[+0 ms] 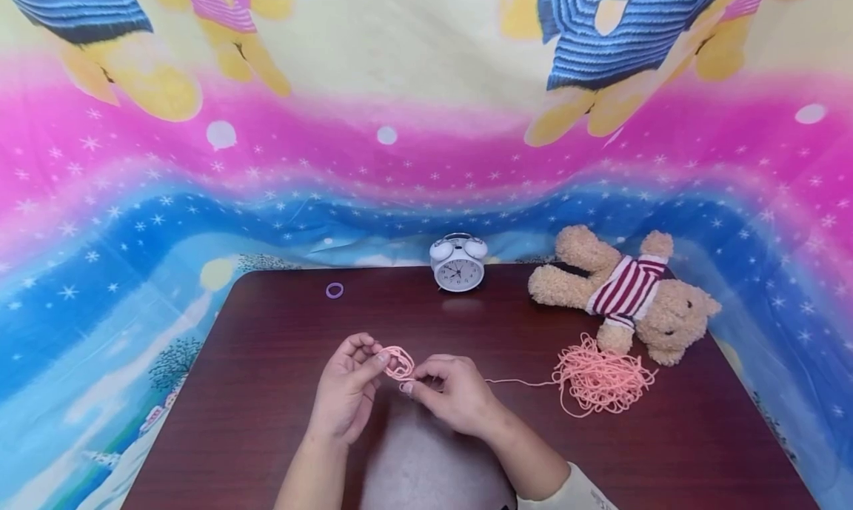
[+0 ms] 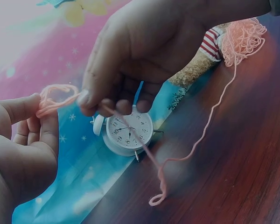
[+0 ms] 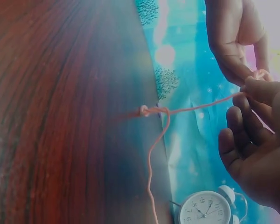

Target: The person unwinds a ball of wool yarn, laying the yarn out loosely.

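Observation:
A small looped coil of pink yarn is held up over the table between both hands. My left hand pinches the coil's left side between thumb and fingers. At the coil's right side, my right hand pinches the yarn with thumb and index finger, its other fingers loosely bent. From that hand a single strand runs down, twists into a little loop, and leads on to a loose tangled pile of pink yarn at the table's right.
A white twin-bell alarm clock stands at the back of the dark wooden table. To its left lies a purple ring-shaped band. A teddy bear in a striped top lies at the right, against the yarn pile. A printed cloth hangs behind.

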The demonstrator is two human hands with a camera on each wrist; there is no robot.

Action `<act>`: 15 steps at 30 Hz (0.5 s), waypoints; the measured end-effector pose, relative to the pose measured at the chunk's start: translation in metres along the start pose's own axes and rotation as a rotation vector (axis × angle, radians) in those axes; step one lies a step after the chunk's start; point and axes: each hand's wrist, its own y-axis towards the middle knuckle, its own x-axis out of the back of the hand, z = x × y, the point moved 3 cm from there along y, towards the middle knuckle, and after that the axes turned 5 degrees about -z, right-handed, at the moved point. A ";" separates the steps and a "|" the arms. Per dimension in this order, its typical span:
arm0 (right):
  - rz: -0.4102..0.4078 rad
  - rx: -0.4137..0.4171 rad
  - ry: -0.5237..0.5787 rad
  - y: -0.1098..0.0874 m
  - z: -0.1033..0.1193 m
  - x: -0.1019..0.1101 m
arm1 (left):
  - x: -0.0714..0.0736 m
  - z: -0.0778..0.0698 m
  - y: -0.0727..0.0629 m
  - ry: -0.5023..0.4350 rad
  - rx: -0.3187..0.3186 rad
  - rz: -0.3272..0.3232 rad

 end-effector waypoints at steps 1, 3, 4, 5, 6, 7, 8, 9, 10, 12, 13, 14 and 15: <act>0.002 -0.002 -0.005 0.000 0.000 0.001 | 0.001 -0.001 0.000 0.001 -0.003 -0.004; 0.007 -0.014 -0.007 -0.001 -0.002 0.003 | 0.003 -0.002 0.001 0.003 -0.011 -0.012; 0.009 -0.020 -0.005 -0.002 -0.002 0.004 | 0.004 -0.003 0.001 0.005 -0.015 -0.019; 0.010 -0.026 -0.008 -0.003 -0.003 0.006 | 0.005 -0.003 0.002 0.004 -0.018 -0.024; 0.009 -0.033 -0.012 -0.003 -0.003 0.007 | 0.007 -0.004 0.002 0.006 -0.020 -0.031; 0.007 -0.036 -0.015 -0.004 -0.004 0.009 | 0.008 -0.004 0.003 0.009 -0.023 -0.034; 0.003 -0.035 -0.021 -0.004 -0.005 0.010 | 0.010 -0.005 0.003 0.009 -0.024 -0.036; -0.001 -0.032 -0.031 -0.005 -0.005 0.011 | 0.011 -0.005 0.003 0.010 -0.026 -0.040; -0.005 -0.028 -0.039 -0.006 -0.006 0.013 | 0.012 -0.006 0.003 0.010 -0.027 -0.042; -0.015 -0.019 -0.056 -0.007 -0.007 0.016 | 0.015 -0.007 0.004 0.010 -0.028 -0.046; -0.017 -0.016 -0.060 -0.008 -0.008 0.017 | 0.016 -0.008 0.004 0.010 -0.030 -0.046; -0.020 -0.015 -0.066 -0.009 -0.009 0.019 | 0.017 -0.008 0.004 0.005 -0.031 -0.047; -0.022 -0.016 -0.071 -0.010 -0.009 0.020 | 0.018 -0.009 0.004 0.000 -0.033 -0.047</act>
